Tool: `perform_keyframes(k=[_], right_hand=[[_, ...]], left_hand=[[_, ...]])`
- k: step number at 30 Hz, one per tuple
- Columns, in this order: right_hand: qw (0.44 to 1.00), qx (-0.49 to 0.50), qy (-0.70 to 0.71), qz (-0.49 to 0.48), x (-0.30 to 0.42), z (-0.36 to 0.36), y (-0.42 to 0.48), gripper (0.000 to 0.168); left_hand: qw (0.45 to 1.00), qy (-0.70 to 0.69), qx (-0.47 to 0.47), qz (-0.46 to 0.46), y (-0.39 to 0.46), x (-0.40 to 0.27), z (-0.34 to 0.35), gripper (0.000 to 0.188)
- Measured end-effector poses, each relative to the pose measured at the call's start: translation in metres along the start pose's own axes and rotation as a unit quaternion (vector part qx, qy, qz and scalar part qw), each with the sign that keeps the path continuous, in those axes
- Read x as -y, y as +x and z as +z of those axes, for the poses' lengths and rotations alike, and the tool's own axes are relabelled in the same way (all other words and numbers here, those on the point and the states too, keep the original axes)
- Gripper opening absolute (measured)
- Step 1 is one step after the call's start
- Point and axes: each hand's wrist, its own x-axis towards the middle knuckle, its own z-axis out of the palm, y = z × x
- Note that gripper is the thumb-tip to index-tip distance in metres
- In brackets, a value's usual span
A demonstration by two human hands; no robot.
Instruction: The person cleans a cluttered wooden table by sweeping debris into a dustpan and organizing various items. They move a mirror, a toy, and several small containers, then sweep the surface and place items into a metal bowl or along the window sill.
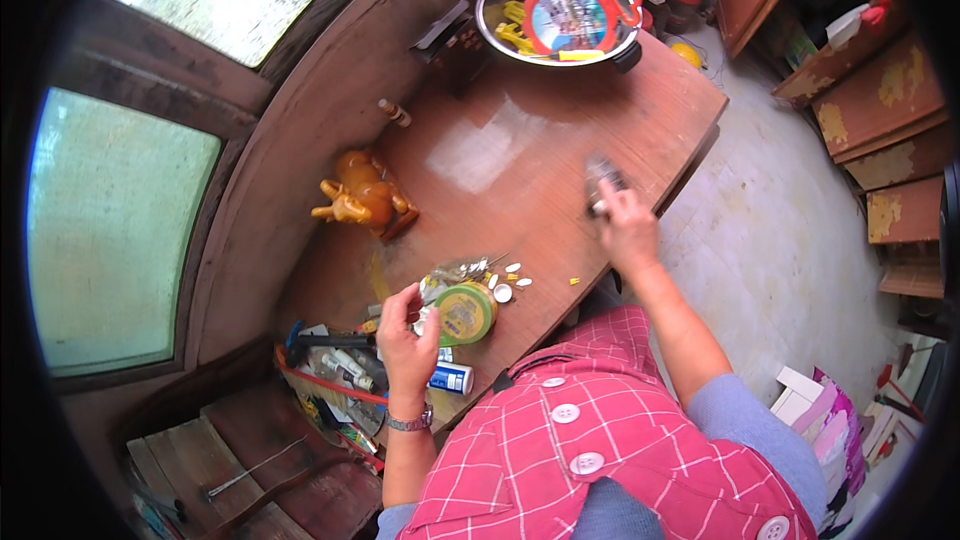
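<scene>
My right hand (628, 229) grips a dark, blurred object (604, 174) over the right side of the brown wooden table (540, 217); its kind cannot be told. Raised beside a round tub with a green-rimmed lid (465, 313), my left hand (409, 334) has its fingers apart, with small white pieces showing just behind them. A white cap (502, 292) and several small white and yellow pieces lie near the tub. A blue and white bottle (450, 378) lies on its side near my left wrist. A glossy orange-brown animal figurine (367, 195) stands farther left.
At the table's far end is a metal pan (495, 45) holding a red-framed mirror and yellow items. A small bottle (394, 113) lies by the wall. A basket with a red rim (330, 384) holds tools and tubes at lower left. Worn drawers (877, 112) stand across the floor.
</scene>
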Motion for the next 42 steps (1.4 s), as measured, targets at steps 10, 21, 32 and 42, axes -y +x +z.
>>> perform_keyframes(k=[10,21,32,42], right_hand=[[0.964,0.053,0.214,-0.147,0.081,-0.015,-0.020,0.044],[0.994,0.062,-0.009,-0.084,-0.013,0.004,-0.014,0.054],[0.975,0.085,0.203,0.021,-0.144,-0.058,-0.145,0.019],[0.907,0.188,0.152,0.345,-0.290,-0.062,-0.326,0.025]], left_hand=[[0.967,0.205,0.149,0.016,-0.033,0.050,0.031,0.112],[0.989,0.138,0.049,0.010,-0.027,0.044,0.060,0.110],[0.999,0.010,-0.028,0.030,0.083,0.004,0.090,0.103],[0.908,0.409,-0.071,0.058,0.121,-0.029,0.201,0.093]])
